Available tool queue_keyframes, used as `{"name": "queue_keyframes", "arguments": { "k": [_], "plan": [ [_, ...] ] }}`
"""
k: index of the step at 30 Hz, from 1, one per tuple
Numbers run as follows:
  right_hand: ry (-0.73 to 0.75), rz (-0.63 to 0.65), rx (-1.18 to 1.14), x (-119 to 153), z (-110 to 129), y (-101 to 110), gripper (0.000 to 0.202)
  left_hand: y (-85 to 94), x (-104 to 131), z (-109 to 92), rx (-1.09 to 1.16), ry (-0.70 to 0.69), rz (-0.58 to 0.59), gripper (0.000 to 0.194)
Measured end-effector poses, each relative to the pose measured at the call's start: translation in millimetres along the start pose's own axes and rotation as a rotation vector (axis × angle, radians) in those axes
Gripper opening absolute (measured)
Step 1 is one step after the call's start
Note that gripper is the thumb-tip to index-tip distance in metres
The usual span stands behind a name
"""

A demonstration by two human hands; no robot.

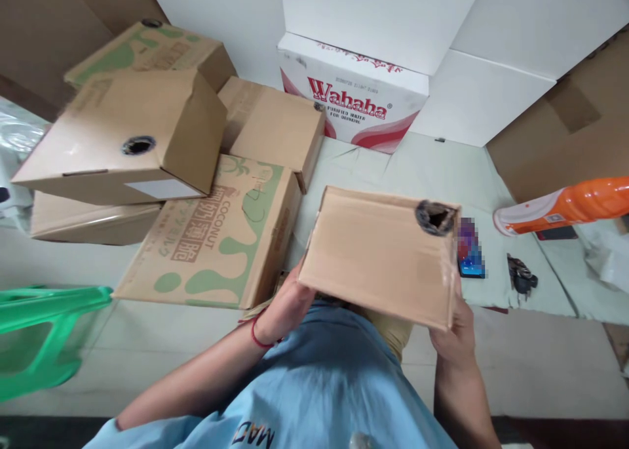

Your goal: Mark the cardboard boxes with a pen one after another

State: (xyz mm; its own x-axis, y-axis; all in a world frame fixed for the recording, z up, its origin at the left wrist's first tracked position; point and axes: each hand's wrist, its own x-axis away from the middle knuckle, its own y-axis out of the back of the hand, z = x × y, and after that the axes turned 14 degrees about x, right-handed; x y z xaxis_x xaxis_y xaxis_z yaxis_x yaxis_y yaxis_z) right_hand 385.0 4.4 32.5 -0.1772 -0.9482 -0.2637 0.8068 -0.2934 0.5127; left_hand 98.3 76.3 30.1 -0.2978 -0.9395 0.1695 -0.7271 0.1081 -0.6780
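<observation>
A brown cardboard box (378, 259) is held up in front of my body, tilted, with a dark-rimmed hole near its upper right corner. My left hand (289, 301) grips its left end, the fingertips hidden behind the box; a red string circles that wrist. On the right end my right hand (455, 324) is closed round the lower edge, with its fingers partly hidden. Just beyond the right end lies a phone (470, 249) on the pale-covered table (432, 167).
Several cardboard boxes are piled at the left, one (216, 233) printed in green. A Wahaha carton (354, 95) stands at the back. On the right are an orange bottle (570, 206) and keys (521, 275). A green stool (44, 337) stands at lower left.
</observation>
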Motion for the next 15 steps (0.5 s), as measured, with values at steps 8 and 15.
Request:
{"name": "queue_keyframes", "arguments": {
  "k": [8,15],
  "plan": [
    [0.393,0.112,0.326,-10.2,51.1,4.3,0.070,10.1,-6.0,8.0,0.381,0.197,-0.168,0.077],
    [0.064,-0.023,0.298,-6.2,42.6,-1.3,0.072,14.0,-16.9,13.5,0.317,0.163,-0.201,0.065]
  ]
}}
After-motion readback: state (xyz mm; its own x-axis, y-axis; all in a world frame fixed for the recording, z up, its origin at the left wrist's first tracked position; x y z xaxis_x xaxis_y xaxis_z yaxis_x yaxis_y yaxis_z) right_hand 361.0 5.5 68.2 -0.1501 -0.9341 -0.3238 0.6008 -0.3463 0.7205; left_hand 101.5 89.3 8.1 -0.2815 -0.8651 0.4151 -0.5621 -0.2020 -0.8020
